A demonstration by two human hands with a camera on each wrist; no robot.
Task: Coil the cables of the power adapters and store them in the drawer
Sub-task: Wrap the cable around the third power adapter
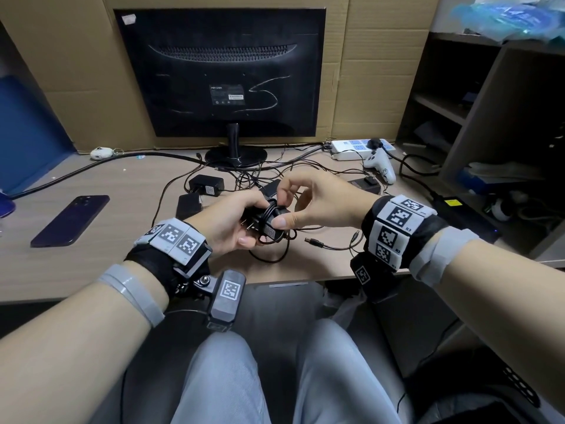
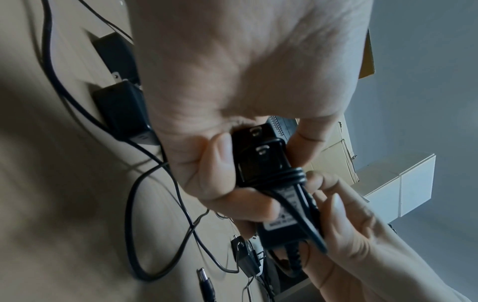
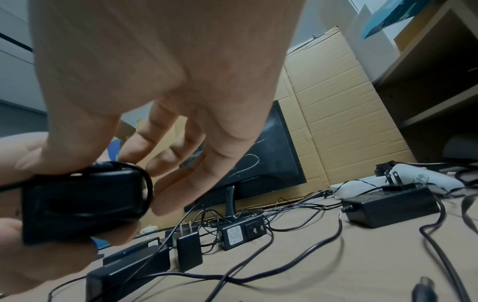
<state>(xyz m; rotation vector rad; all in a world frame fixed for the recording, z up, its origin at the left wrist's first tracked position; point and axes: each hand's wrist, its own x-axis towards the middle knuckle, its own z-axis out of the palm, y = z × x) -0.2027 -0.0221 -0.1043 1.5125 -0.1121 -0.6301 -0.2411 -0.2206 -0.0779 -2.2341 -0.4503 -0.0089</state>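
Observation:
A black power adapter (image 1: pixel 269 223) (image 2: pixel 261 163) (image 3: pixel 77 202) is gripped in my left hand (image 1: pixel 244 223) just above the desk's front edge, prongs toward me. Its thin black cable (image 2: pixel 282 175) is wound in a few turns around the body. My right hand (image 1: pixel 286 206) pinches that cable against the adapter with the thumb, its other fingers loosely spread. The rest of the cable (image 1: pixel 275 255) trails in a loop on the desk and ends in a barrel plug (image 1: pixel 315 242). Other black adapters (image 1: pixel 206 185) (image 3: pixel 243 233) lie behind among tangled wires. No drawer shows.
A monitor (image 1: pixel 220 71) stands at the back before cardboard. A dark phone (image 1: pixel 70 220) lies at left. A white power strip (image 1: pixel 357 146) and a white game controller (image 1: pixel 380 165) sit back right, beside a shelf unit (image 1: pixel 489 117). A larger adapter brick (image 3: pixel 388 206) lies to the right.

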